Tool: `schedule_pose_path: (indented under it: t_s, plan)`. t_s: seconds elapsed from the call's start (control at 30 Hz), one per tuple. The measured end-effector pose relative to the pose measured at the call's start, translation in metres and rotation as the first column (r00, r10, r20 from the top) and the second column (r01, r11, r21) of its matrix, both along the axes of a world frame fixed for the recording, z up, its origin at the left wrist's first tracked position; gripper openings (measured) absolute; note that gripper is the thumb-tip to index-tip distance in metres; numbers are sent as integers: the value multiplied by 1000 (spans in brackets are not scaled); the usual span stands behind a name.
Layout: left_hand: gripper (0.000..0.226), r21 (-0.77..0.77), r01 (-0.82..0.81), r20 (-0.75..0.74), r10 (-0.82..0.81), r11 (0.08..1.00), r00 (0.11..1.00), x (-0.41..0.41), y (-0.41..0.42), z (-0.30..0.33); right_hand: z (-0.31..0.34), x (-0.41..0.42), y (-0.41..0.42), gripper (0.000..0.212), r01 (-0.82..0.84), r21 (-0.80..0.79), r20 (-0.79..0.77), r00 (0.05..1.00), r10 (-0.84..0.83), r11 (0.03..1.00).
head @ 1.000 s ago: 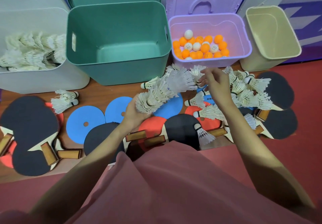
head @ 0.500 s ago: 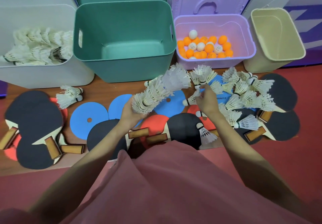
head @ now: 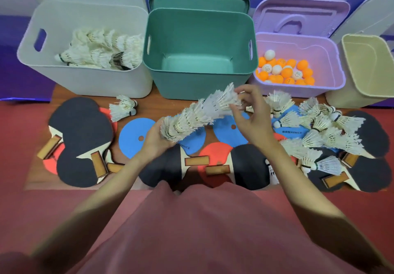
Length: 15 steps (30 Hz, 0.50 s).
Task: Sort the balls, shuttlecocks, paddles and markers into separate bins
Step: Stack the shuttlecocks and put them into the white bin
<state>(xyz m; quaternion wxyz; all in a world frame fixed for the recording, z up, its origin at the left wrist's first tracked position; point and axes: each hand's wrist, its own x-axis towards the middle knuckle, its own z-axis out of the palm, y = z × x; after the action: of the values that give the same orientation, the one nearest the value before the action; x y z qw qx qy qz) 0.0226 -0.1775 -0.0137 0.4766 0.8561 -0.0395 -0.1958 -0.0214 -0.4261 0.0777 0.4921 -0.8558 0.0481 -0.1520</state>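
Shuttlecock sort | right hand (head: 249, 111) has come up off the loose pile, fingertips pinching, apparently seating another on the nested stack (head: 198, 116) | left hand (head: 156, 140) grips the stack's base before the green bin (head: 198, 86) | stack longer; white bin (head: 85, 82) next.

Both hands (head: 156, 138) hold shuttlecock stack (head: 200, 115)

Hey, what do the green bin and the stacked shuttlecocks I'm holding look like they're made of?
Green bin: likely moulded plastic, matte, with smooth rounded walls and cut-out handles. Stacked shuttlecocks: white skirts with frayed, ragged edges suggest real feathers, though synthetic can't be excluded.
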Motion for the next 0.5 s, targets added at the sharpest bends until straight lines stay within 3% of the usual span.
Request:
schedule_pose_path:
  t_s: [0.13, 0.23, 0.37, 0.5]
  plan:
    - [45, 43, -35, 94, 31, 998, 995, 14, 41, 34, 11, 28, 28, 28, -63, 125, -15, 998, 66, 990]
    - [35, 95, -84, 274, 55, 992, 960, 34, 75, 74, 22, 56, 52, 30, -75, 206, -19, 997, 81, 976]
    - [66, 169, -157, 460, 63, 973, 886, 81, 126, 111, 40, 97, 90, 38, -84, 311, -36, 994, 100, 947]
    - [65, 205, -197, 580, 43, 959, 813, 143, 160, 144, 57, 145, 137, 44, -132, 320, 8, 991, 137, 938]
